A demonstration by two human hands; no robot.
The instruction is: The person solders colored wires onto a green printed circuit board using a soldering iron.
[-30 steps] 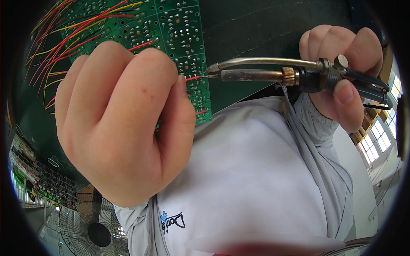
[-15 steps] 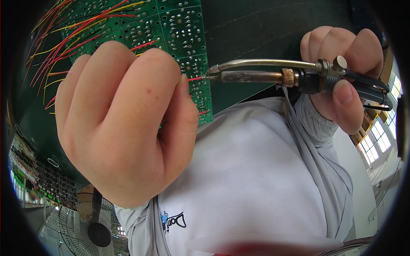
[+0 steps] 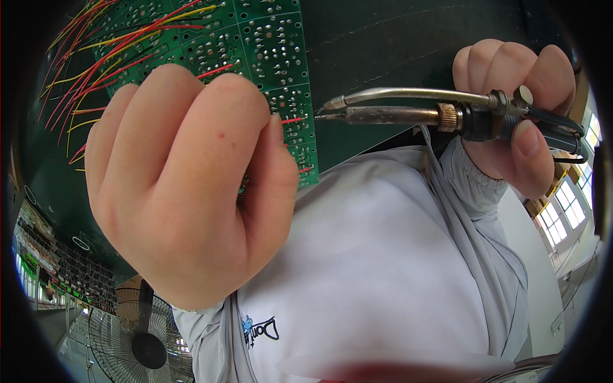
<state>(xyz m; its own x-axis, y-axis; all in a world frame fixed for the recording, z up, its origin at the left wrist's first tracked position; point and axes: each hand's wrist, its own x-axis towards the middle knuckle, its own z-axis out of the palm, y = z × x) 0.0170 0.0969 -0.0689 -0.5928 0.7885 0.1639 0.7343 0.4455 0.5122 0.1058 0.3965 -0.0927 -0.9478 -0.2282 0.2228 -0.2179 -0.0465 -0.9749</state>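
My left hand [image 3: 185,179] is closed over the green circuit board [image 3: 274,51], thumb and forefinger pinching a red wire [image 3: 292,120] whose end sticks out to the right over the solder joints. My right hand [image 3: 517,115] grips a soldering iron [image 3: 396,115] with a metal solder-feed tube [image 3: 415,93] clamped along it. The iron's tip points left and sits just off the board's right edge, a small gap from the wire end. Part of the board lies hidden under my left hand.
Several red, yellow and black wires [image 3: 115,51] fan out over the board's upper left. The board rests on a dark green work surface [image 3: 383,57]. Lower left are stacked circuit boards [image 3: 70,262] and a standing fan [image 3: 148,350].
The soldering iron has drawn back a little to the right, so its tip has left the red wire's end. My left hand has hardly moved.
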